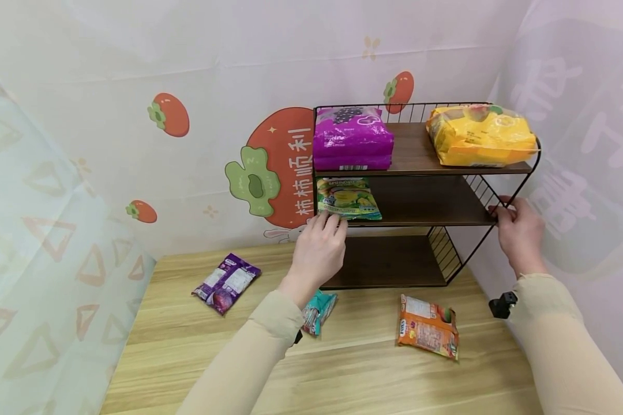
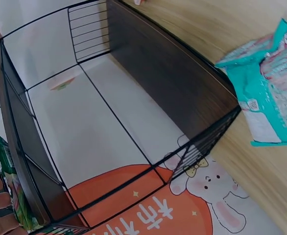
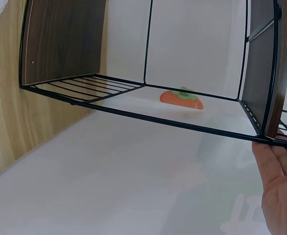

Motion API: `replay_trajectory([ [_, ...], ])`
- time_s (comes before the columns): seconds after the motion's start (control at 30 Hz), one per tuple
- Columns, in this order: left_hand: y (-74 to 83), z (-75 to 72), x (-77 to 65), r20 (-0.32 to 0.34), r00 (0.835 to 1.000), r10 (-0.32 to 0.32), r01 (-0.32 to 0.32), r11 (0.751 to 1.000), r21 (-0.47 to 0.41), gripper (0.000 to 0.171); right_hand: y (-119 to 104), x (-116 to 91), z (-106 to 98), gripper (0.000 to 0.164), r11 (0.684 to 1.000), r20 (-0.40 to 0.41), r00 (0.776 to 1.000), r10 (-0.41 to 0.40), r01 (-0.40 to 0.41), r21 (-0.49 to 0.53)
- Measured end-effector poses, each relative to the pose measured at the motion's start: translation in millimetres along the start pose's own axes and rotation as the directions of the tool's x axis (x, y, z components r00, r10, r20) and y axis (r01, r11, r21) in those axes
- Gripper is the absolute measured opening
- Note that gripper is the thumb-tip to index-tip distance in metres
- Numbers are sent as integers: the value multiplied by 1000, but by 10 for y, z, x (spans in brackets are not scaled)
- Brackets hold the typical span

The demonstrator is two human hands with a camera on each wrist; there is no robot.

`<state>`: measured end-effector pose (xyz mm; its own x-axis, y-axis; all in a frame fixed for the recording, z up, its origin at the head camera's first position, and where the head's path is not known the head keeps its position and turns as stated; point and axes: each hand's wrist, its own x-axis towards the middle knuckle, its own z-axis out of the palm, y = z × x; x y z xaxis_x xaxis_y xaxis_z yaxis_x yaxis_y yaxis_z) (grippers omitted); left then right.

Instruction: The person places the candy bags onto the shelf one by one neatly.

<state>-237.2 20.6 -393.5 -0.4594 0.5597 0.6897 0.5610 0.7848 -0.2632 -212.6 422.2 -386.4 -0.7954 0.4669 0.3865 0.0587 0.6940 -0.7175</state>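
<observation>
Head view: green packet (image 1: 346,199) on the rack's (image 1: 431,199) middle shelf, left end, close to the front edge. Left hand (image 1: 319,248) at its near edge, back of the hand uppermost, forearm slanting in; thumb hidden, so cannot tell whether it pinches or only presses. Right hand (image 1: 521,230) grips the rack's right side at middle-shelf height, arm reaching forward. Judgement: settling the packet goes best with flat fingers and a light push toward the rack's back, the other hand bracing against skidding. Teal packet (image 1: 319,311) just before the rack; orange packet (image 1: 428,328) before its right part.

Left wrist view: fingers appear to rest against the green packet; staying clear of the rack's wire should avoid a snag.

Right wrist view: fingers meet the rack's side at the shelf's end, palm outside; a firm, still hold seems right.
</observation>
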Motion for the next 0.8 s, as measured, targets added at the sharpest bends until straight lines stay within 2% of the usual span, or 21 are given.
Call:
replay_trajectory([
  [0.3, -78, -83, -70, -36, 998, 54, -53, 999, 10, 28, -1, -8, 3, 37, 1000, 18, 1000, 8, -8, -24],
  [0.5, -169, -161, -61, -64, 997, 48, -48, 999, -3, 27, -4, -2, 2, 37, 1000, 8, 1000, -2, 3, -28],
  [0.67, -270, -195, -46, -102, 995, 11, -17, 998, -61, 26, -11, -3, -8, 36, 1000, 3, 1000, 1, -1, -3],
  [0.8, -338, -203, -44, -112, 989, -93, 73, 983, -168, 27, -10, -3, -4, 35, 1000, -2, 1000, 3, -3, 8],
])
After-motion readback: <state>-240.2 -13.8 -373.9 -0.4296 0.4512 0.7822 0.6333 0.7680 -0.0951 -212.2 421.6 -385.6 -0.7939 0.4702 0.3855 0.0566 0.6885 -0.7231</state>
